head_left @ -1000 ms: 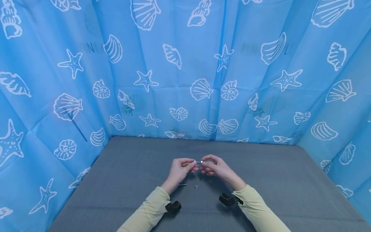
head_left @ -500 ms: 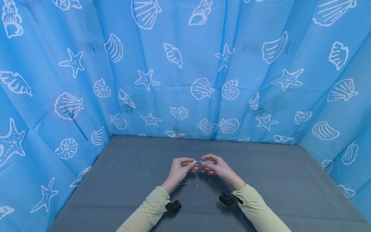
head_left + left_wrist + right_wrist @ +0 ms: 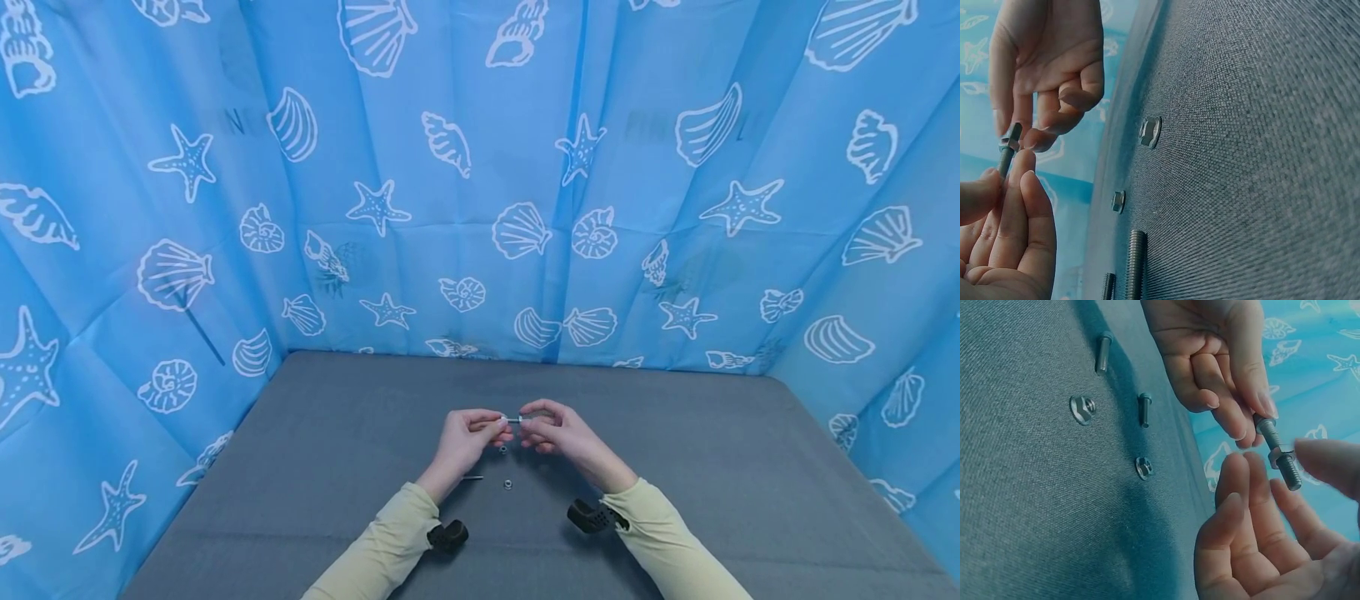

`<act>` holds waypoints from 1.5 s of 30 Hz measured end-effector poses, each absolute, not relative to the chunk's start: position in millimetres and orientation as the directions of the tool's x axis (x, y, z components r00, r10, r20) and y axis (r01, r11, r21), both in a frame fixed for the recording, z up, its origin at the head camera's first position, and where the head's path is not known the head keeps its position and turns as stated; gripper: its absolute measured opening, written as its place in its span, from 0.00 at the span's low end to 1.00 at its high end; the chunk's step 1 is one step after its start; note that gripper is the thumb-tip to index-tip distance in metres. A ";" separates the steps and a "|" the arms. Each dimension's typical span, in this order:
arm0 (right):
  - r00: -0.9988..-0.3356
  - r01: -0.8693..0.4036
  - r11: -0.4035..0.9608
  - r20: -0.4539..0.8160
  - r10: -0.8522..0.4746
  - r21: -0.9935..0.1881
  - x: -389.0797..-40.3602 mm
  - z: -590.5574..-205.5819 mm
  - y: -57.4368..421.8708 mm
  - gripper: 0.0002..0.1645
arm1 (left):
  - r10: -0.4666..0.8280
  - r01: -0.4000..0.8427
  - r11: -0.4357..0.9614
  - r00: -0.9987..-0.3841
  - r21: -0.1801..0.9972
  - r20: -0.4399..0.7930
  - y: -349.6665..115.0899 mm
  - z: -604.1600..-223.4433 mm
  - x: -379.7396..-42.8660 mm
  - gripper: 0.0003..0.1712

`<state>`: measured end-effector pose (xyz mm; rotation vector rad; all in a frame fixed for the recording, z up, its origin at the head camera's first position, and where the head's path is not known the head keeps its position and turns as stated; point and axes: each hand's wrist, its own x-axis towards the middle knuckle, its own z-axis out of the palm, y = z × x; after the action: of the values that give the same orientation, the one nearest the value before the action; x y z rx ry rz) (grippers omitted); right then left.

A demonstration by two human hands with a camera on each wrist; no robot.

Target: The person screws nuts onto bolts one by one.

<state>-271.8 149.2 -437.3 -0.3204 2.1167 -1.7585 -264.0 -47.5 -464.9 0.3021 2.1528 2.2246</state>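
In front of me my left hand (image 3: 468,437) pinches a metal bolt (image 3: 1270,434) at its head end, between thumb and fingers. The shank points toward my right hand (image 3: 562,437). A hex nut (image 3: 1282,456) sits partway along the thread, with the threaded tip showing beyond it. My right thumb (image 3: 1329,461) is at one side of this nut and a fingertip lies close at the other, while the remaining fingers curl loosely below. In the left wrist view the same nut (image 3: 1009,145) shows between the right fingertips, and the left thumb (image 3: 977,197) presses the shank.
Two flange nuts (image 3: 1083,409) (image 3: 1144,467) lie apart on the grey cloth-covered table (image 3: 675,467). Two more bolts (image 3: 1104,353) (image 3: 1145,410) rest near them, below the left hand. A blue curtain (image 3: 465,208) with shell prints encloses the back and sides.
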 end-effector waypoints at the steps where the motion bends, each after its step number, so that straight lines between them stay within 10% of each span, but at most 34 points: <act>1: -0.905 0.051 0.198 -0.129 -0.405 -0.979 -271.6 -437.0 149.2 0.23 | 0.157 0.112 -0.041 -0.981 0.993 0.117 -47.5 -464.6 -263.8 0.15; 45: -0.908 0.099 0.190 -0.167 -0.385 -0.977 -276.3 -442.5 151.2 0.21 | 0.153 0.087 -0.018 -0.984 0.996 0.089 -45.7 -469.5 -265.5 0.17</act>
<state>-276.3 151.2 -442.5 -0.2693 2.0970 -1.7653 -265.5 -45.7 -469.5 0.2658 2.1679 2.1933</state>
